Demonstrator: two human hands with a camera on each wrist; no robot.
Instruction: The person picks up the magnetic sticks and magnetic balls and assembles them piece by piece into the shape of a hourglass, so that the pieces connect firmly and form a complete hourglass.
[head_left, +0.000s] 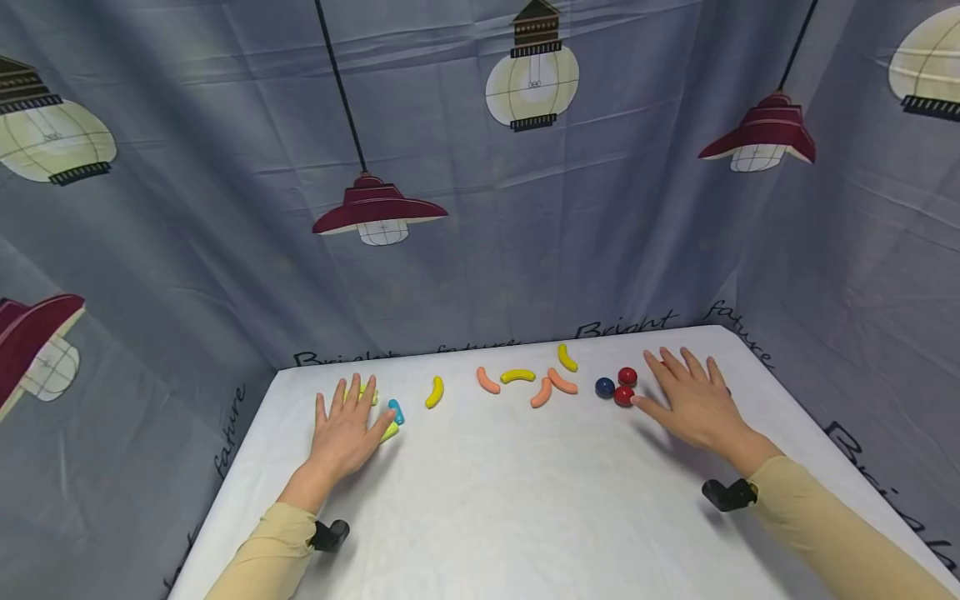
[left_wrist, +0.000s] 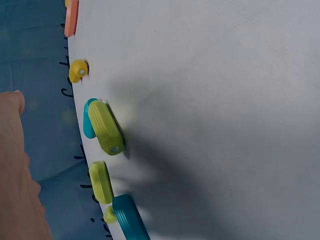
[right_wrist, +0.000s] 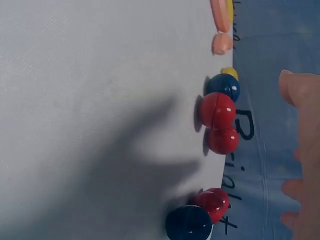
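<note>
My left hand (head_left: 345, 429) is spread palm down over a group of ribbed blocks at the table's far left. Past its fingers show a blue block (head_left: 397, 412) and a yellow-green block (head_left: 389, 432); the hand hides others. The left wrist view has several of them, including a larger yellow-green block (left_wrist: 106, 128) and a teal block (left_wrist: 131, 219). On the right, my right hand (head_left: 697, 404) is also spread, its thumb beside a red ball (head_left: 624, 396) and a dark blue ball (head_left: 604, 387). Under that hand, another dark blue ball (right_wrist: 189, 223) touches a red one in the right wrist view.
Between the hands lie several curved banana-like pieces, some yellow (head_left: 435, 392), some orange (head_left: 488, 381). They sit near the far edge of the white table (head_left: 510, 500). A grey-blue curtain (head_left: 525, 258) printed with lamps hangs behind and at both sides.
</note>
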